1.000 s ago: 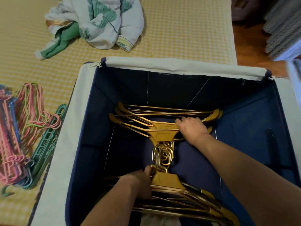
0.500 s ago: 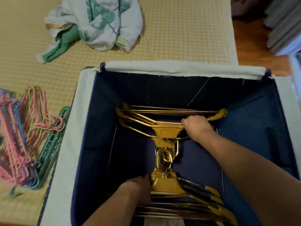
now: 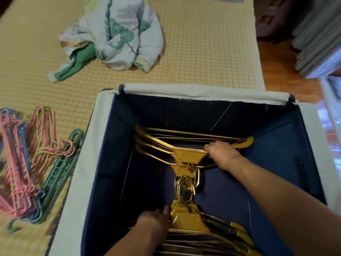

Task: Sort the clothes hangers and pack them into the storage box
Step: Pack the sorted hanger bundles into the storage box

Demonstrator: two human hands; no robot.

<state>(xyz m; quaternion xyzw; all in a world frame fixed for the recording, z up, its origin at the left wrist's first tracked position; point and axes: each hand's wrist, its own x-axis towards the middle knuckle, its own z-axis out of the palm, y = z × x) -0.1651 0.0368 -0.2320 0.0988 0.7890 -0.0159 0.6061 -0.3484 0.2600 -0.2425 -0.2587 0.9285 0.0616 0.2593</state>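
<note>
From the head camera, a big soft storage box (image 3: 199, 91) with a pale cloth rim and dark blue inside sits on a yellow checked mat (image 3: 203, 43). Two bunches of shiny gold clothes hangers lie flat on its floor, hooks meeting in the middle. The right hand (image 3: 222, 154) has its grip curled around the shoulder of the far gold bunch (image 3: 166, 145) by the back wall. The left hand (image 3: 155, 221) rests against the neck of the near gold bunch (image 3: 191, 218); I cannot tell if its fingers are closed on it.

So the gold ones look packed. Not done yet: a pile of thin pink, blue and green hangers (image 3: 27, 154) and a chunky green plastic hanger (image 3: 60, 174) wait on the mat, left of the box. A crumpled white and green cloth (image 3: 118, 34) lies farther off.
</note>
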